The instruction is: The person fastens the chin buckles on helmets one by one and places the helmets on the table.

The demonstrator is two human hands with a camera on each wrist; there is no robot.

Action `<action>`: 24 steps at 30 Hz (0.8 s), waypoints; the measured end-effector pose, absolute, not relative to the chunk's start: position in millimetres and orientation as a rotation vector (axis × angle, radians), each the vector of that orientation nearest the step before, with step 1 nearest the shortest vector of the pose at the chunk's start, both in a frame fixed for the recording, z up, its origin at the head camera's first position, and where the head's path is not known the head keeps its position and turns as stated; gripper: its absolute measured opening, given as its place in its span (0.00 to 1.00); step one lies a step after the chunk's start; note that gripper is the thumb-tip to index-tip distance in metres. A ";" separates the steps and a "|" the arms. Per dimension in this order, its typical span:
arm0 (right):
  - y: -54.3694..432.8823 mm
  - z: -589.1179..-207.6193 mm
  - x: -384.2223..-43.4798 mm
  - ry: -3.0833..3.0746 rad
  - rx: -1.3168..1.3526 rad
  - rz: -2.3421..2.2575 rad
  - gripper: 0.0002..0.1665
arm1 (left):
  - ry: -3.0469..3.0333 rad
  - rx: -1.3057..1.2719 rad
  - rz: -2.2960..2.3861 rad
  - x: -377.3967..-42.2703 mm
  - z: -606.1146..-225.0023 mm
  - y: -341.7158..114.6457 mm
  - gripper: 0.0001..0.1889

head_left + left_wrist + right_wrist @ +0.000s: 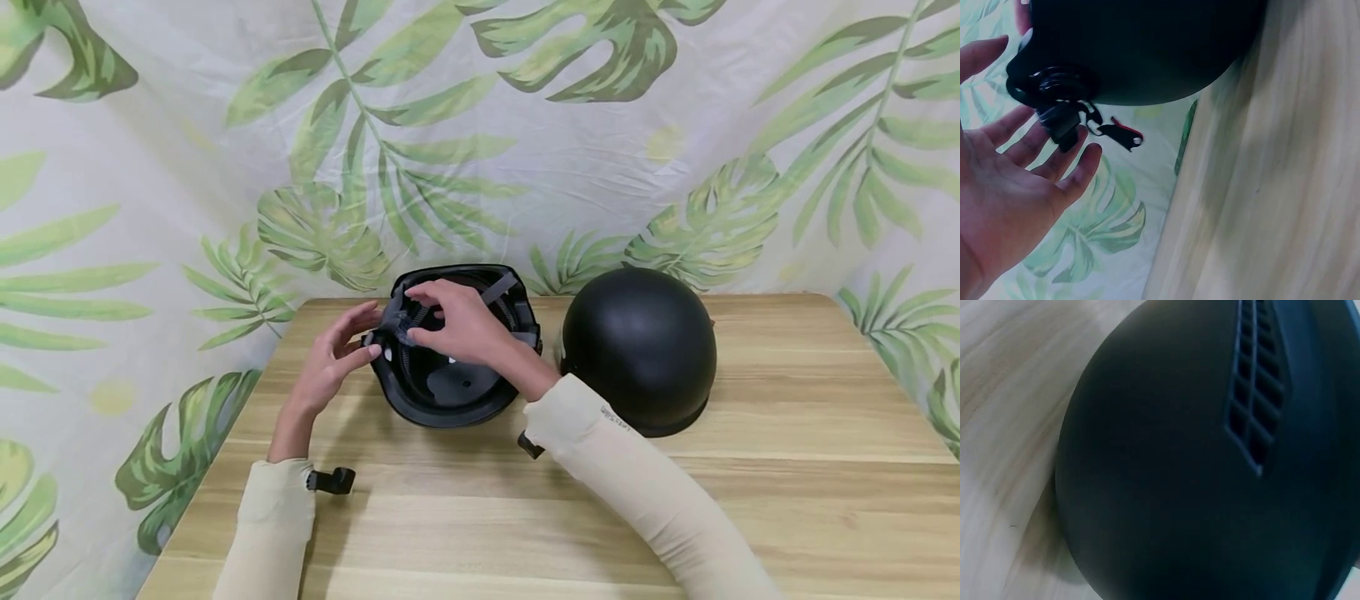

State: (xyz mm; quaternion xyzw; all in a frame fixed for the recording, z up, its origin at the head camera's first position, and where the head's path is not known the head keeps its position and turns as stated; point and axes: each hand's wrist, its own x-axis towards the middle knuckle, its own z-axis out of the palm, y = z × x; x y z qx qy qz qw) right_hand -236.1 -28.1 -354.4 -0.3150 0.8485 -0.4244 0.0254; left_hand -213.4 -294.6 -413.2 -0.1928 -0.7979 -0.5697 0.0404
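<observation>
A black helmet [450,408] lies with its hollow side up, showing dark padding and grey straps [397,317]. My left hand [330,358] is beside its left rim, thumb near the edge. In the left wrist view, the fingers of my left hand [1029,181] are spread loosely around a black buckle [1060,125], and a small red-edged black piece [1122,135] dangles nearby. My right hand [465,325] reaches over the hollow, thumb and fingertips apart at the grey straps. A black shell with a vent grille [1254,394] fills the right wrist view; the hand is hidden there.
A second black helmet [637,350] stands dome up to the right, close to my right forearm. Both helmets are on a wood-grain table [450,533], near its back edge. A leaf-patterned cloth [570,175] hangs behind the table.
</observation>
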 end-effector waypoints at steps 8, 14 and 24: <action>-39.6 -352.6 -239.1 2.660 -0.995 -1.238 0.32 | -2.348 -0.628 -1.805 -212.0 -409.8 -305.7 0.31; -50.7 -353.8 -241.6 2.703 -1.034 -1.155 0.31 | -2.334 -0.637 -1.829 -212.1 -412.1 -309.5 0.30; -59.8 -359.7 -247.0 2.727 -1.078 -1.060 0.28 | -2.357 -0.631 -1.807 -214.9 -417.3 -313.0 0.29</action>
